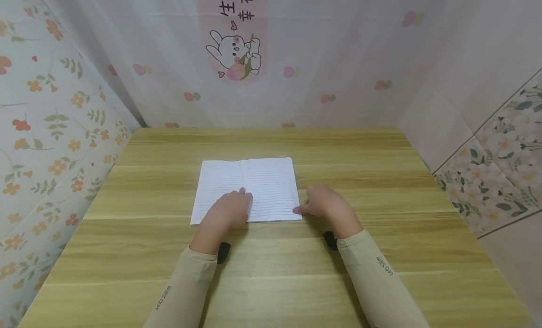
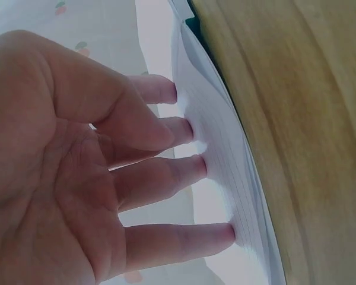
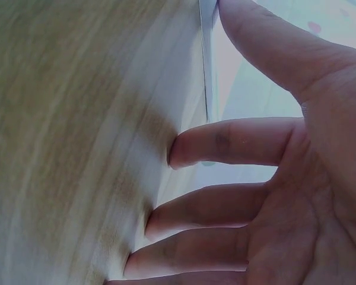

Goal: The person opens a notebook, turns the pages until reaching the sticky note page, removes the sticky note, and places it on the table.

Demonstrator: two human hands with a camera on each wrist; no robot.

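A notebook [image 1: 271, 189] with lined white pages lies spread open on the wooden table. My left hand [image 1: 228, 209] is over the lower part of its left page, by the centre fold. In the left wrist view, the extended fingertips of that hand [image 2: 160, 184] press on the lined paper [image 2: 219, 130], and the thumb is off the page. My right hand [image 1: 328, 204] is beside the lower right corner, its thumb touching the page edge. The right wrist view shows its other fingers [image 3: 219, 205] stretched down to the wood, next to the notebook's thin edge [image 3: 206, 65].
The wood-grain table [image 1: 360, 163] extends on every side of the notebook. A white curtain [image 1: 322, 50] with a rabbit drawing hangs behind it. Floral cloth [image 1: 63, 140] borders the left, and a flowered panel [image 1: 499, 163] the right. Dark wrist-camera pieces [image 1: 223, 252] show beneath both wrists.
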